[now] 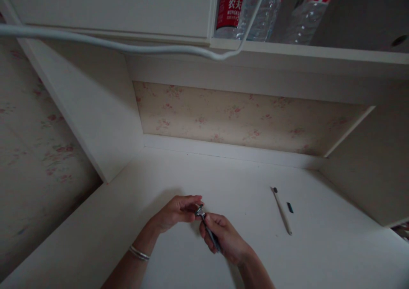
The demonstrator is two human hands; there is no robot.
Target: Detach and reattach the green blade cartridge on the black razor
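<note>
In the head view, my right hand is wrapped round the dark handle of a razor, held above the white desktop. The razor's shiny metal head points up and to the left, towards my left hand. My left thumb and fingers close about that head from the left, and part of it is hidden between them. To the right lie a slim white stick with a dark tip, like a toothbrush, and a small dark rectangular piece.
The white desktop is bounded by side panels and a low back ledge. Overhead, a white cable hangs across a shelf holding plastic water bottles. Floral wallpaper covers the back.
</note>
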